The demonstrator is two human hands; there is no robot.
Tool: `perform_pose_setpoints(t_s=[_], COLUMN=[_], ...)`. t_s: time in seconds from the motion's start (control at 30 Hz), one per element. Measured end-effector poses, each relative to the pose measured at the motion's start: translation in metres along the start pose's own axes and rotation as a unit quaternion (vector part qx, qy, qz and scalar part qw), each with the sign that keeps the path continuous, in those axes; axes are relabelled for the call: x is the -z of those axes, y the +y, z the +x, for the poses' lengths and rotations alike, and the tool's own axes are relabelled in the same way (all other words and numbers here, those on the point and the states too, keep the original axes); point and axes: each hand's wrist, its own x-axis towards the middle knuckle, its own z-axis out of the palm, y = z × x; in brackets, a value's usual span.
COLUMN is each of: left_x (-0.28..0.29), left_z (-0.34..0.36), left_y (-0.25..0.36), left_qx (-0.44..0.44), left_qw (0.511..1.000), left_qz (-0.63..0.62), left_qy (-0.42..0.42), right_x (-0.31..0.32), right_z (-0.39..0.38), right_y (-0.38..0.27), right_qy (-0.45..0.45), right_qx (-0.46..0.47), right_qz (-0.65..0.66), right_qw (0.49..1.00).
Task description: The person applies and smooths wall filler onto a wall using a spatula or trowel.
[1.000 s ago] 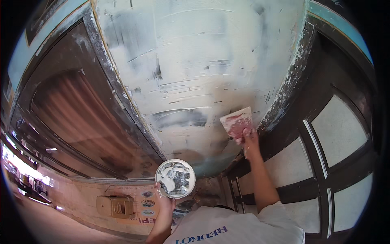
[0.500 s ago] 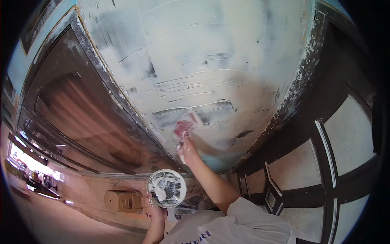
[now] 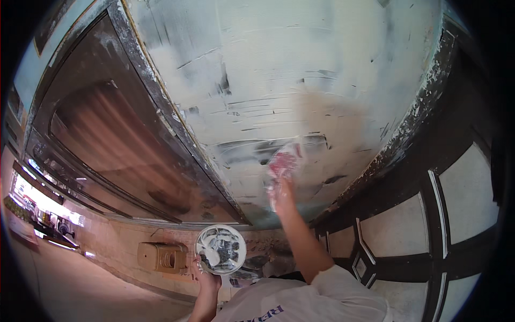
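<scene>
My right hand (image 3: 282,194), smeared with white, is closed around a red putty knife (image 3: 285,162) coated in white paste. Its broad end lies against or very close to the wall (image 3: 257,59), which carries uneven pale filler with dark bare streaks. Below it, my left hand (image 3: 201,272) grips the side of a round white tub (image 3: 243,248) at waist height. White putty (image 3: 211,254) is heaped at the tub's left, and grey smears line the inside. Most of the left fingers are hidden behind and under the tub.
A dark-framed glazed panel with a reddish curtain (image 3: 102,139) flanks the wall on the left. A dark door with pale panels (image 3: 394,222) stands on the right. On the floor is a tan plastic stool (image 3: 161,256), with dark sheeting (image 3: 268,264) near my body.
My right hand and the putty knife have moved a little to the right along the wall. The view has shifted slightly too. The left hand still holds the tub in the same spot.
</scene>
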Motion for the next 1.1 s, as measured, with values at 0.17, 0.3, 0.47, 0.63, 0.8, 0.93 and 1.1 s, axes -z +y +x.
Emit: perform_pose_setpoints(t_s=[0.17,0.3,0.47,0.63,0.8,0.93,1.1], left_x=[-0.011,-0.01,-0.002,-0.02,-0.03,-0.048,-0.071], left_z=[0.002,-0.001,0.001,0.013,0.025,0.025,0.019], left_y=[0.002,0.006,0.001,-0.015,-0.023,-0.026,-0.036], left_qx=[0.007,0.003,0.024,0.025,0.045,0.058,0.052], left_qw=[1.0,1.0,0.998,0.998,0.994,0.992,0.992], left_qz=[-0.01,-0.019,-0.054,-0.046,-0.057,-0.045,-0.01], left_qy=[-0.006,0.0,-0.025,-0.026,-0.077,-0.1,-0.111], right_x=[-0.046,-0.042,-0.091,-0.128,-0.092,-0.059,-0.039], right_z=[-0.02,-0.037,-0.039,-0.023,-0.028,-0.054,-0.071], right_y=[0.071,0.062,0.008,-0.041,-0.125,-0.209,-0.209], right_qy=[-0.008,-0.183,-0.221,-0.159,-0.061,0.025,-0.086], right_qx=[-0.089,-0.003,0.302,0.336,0.4,0.363,0.326], right_qz=[0.017,-0.365,-0.759,-0.794,-0.786,-0.802,-0.746], right_qw=[0.996,0.913,0.532,0.48,0.468,0.473,0.574])
